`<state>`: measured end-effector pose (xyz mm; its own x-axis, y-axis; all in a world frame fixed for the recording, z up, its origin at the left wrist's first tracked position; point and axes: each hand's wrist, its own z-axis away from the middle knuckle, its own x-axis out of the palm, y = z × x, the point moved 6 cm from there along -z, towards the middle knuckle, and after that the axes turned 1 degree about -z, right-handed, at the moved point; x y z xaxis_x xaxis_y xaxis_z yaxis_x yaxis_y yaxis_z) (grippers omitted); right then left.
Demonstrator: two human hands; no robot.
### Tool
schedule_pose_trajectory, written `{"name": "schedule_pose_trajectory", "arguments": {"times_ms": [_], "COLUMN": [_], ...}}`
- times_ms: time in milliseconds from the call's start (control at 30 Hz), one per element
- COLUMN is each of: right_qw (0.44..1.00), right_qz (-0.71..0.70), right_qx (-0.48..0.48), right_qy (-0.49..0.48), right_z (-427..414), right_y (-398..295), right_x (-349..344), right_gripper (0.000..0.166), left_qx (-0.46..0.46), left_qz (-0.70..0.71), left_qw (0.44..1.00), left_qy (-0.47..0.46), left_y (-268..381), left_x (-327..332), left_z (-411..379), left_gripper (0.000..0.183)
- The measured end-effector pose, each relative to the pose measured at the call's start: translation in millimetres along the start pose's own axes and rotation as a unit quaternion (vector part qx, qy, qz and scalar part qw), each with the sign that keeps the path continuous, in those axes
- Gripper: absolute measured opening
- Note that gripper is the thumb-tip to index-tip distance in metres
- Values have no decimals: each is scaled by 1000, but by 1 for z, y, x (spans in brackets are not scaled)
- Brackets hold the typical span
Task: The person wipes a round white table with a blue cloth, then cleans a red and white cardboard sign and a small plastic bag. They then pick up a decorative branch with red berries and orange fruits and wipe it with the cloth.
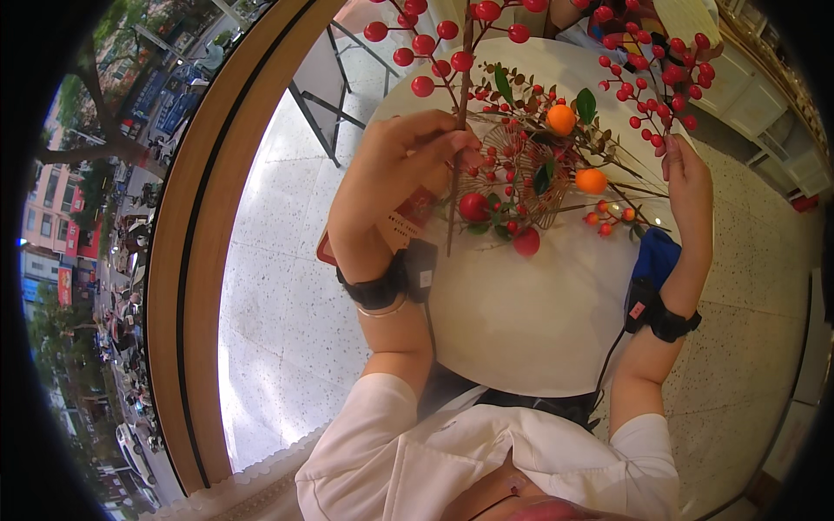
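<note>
My left hand (433, 146) grips the brown stem (461, 98) of an artificial red-berry branch, its large berries (423, 45) spreading above the hand. Farther right, my right hand (684, 172) pinches a second berry sprig (664, 84) near its lower end; its berries point up and away from me. Between the hands, artificial stems (541, 189) lie heaped on the round white table (521, 312). Among them are small orange fruits (591, 182), red fruits (526, 241), green leaves (586, 102) and brown fan-shaped pieces. My left fingers partly hide the heap's left side.
A red printed card (414, 208) lies under my left forearm. Black straps with boxes and cables circle both forearms. Across the table, part of another person (586, 26) shows. A dark-legged metal frame (319, 124) stands at the left, beside a wooden window frame (195, 260).
</note>
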<state>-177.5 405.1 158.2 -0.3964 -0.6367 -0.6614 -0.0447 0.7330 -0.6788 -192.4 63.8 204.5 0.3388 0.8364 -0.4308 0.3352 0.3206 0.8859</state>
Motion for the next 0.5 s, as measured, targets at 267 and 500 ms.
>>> {"name": "schedule_pose_trajectory", "arguments": {"times_ms": [267, 500], "right_qw": [1000, 1000], "right_qz": [-18, 4], "right_qx": [-4, -5], "right_qy": [4, 17], "right_z": [0, 2], "right_y": [1, -3], "right_x": [-3, -6], "right_gripper": [39, 41], "left_qx": [46, 29], "left_qz": [36, 49], "left_qw": [998, 995], "left_qy": [39, 79], "left_y": [-4, -10], "left_x": [-2, -6], "left_z": [-2, -2], "left_gripper": [15, 11]}}
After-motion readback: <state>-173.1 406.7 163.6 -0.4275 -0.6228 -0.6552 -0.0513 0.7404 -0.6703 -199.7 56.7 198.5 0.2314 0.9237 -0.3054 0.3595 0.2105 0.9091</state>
